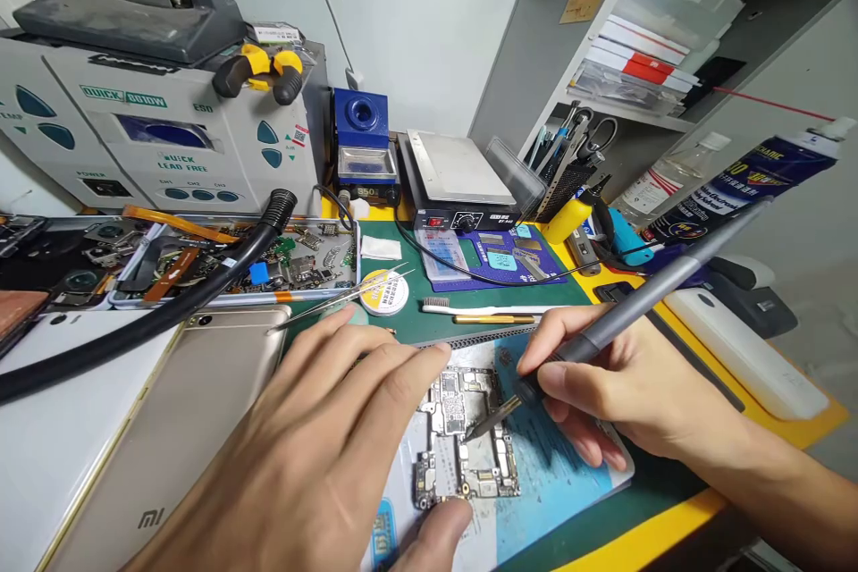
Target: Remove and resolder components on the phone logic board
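Circuit board (453, 411) sits in front of you, flat on a blue-and-white pad (556, 487), which lies on the green mat (660, 474). Left hand (315, 438) is spread at the board's left side, forefinger by the far edge, thumb by the near edge; can't tell if you're pressing or pinching it. Right hand (603, 384) grips a grey soldering iron (636, 299) like a pen, near its front end, shaft slanting up to the right. Tip points at the middle of the board, beside the chips; contact too small to confirm.

Beyond the board, a white toothbrush (483, 307) and a gold-coloured stick (496, 319) lie side by side. Past your left fingers, tweezers (341, 293) reach over a round tin (387, 299).

Off to your left: gold-backed phone (194, 402) with an MI logo; behind it, a tray (357, 255) heaped with small parts. A black hose (174, 317) runs across both. At the back, left to right: QUICK station (167, 134) with yellow-black pliers (258, 71) on top, blue stand (362, 121), heating plate (462, 165) with a dial, yellow bottle (567, 214).
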`<action>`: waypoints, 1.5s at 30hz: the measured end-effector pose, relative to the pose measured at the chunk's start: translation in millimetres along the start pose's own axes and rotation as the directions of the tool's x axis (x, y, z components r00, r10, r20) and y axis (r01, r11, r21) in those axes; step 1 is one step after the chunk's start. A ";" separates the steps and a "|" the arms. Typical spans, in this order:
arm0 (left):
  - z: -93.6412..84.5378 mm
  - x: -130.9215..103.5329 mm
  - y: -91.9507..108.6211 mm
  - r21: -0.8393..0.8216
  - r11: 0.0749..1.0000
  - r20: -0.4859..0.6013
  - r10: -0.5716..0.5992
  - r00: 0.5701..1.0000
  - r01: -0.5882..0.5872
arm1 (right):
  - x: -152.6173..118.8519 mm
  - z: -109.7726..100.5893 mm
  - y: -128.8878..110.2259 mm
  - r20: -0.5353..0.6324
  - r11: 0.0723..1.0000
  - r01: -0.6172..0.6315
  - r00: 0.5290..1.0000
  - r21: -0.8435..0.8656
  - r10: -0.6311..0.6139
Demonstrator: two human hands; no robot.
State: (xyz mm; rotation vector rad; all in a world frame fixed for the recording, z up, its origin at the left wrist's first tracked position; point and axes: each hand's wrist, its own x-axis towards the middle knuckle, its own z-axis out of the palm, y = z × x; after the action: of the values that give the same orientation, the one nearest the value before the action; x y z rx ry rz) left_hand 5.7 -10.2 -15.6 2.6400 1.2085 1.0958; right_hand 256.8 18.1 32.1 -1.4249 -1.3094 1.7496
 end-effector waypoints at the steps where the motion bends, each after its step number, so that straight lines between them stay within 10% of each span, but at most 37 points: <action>1: 0.7 0.3 0.0 0.004 1.000 0.005 0.003 1.000 -0.003 | -0.1 0.0 -0.2 -0.004 1.000 -0.003 1.000 0.002 0.003; 45: 0.6 0.1 -0.4 0.004 0.999 -0.001 0.033 0.999 -0.033 | -4.9 4.9 -1.2 -0.042 0.999 -0.012 0.999 -0.033 0.011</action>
State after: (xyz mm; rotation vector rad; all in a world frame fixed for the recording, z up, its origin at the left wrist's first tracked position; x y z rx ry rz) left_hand 5.8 -9.7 -16.2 2.6725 1.1727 1.1012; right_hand 253.5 12.7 35.1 -1.4823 -1.3165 1.7031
